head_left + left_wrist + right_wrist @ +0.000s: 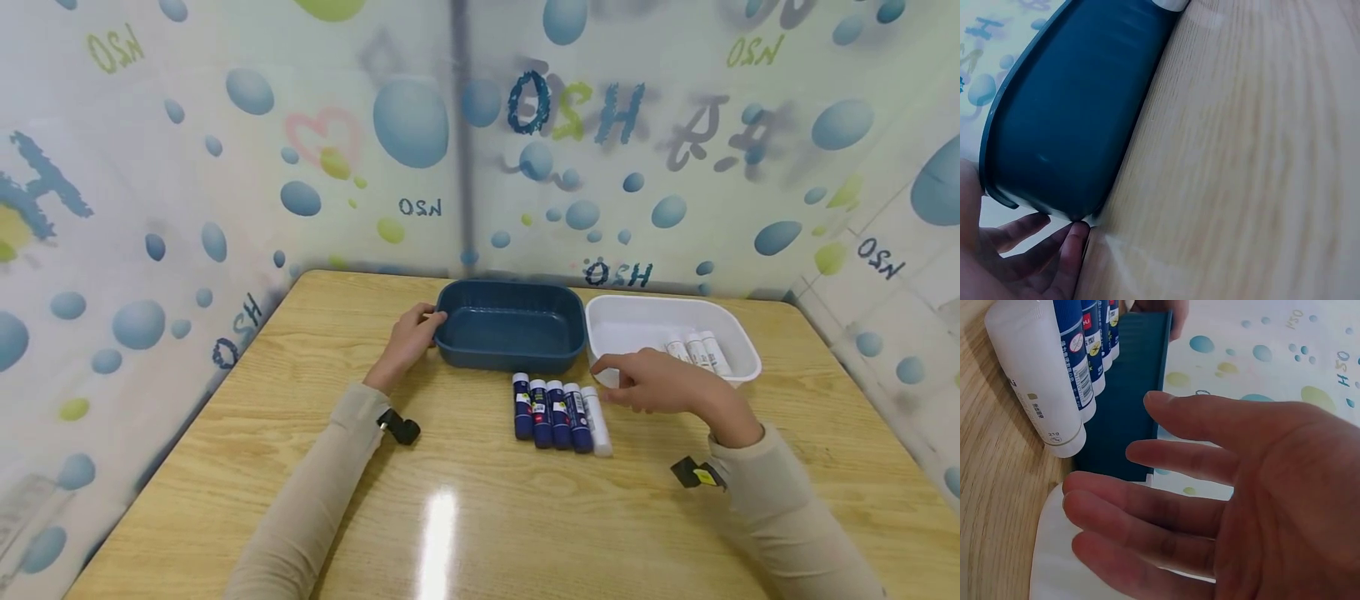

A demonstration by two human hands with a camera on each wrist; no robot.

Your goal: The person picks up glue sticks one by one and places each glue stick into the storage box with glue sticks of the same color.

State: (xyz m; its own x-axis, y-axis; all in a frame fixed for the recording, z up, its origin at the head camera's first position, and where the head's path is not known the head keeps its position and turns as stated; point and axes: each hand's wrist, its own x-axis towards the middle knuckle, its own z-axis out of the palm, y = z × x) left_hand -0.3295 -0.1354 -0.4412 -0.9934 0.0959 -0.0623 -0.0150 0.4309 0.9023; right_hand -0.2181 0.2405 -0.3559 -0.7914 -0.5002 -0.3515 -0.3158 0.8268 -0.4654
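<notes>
My left hand (411, 337) holds the left end of a dark blue plastic basin (510, 362), thumb over the rim and fingertips (1075, 240) against the lower outer wall. A row of glue sticks lies side by side on the table in front of it: several blue ones with white caps, such as the leftmost glue stick (522, 408), and a white glue stick (597, 423) at the right end. My right hand (656, 379) hovers just right of that white stick, by the front of a white basin (622, 312). Its fingers are spread apart and hold nothing.
Three white glue sticks (697, 352) lie inside the white basin, at its right side. Both basins stand side by side on the wooden table (300, 333). Behind them rises a wall covering (345, 242) printed with blue and green drops.
</notes>
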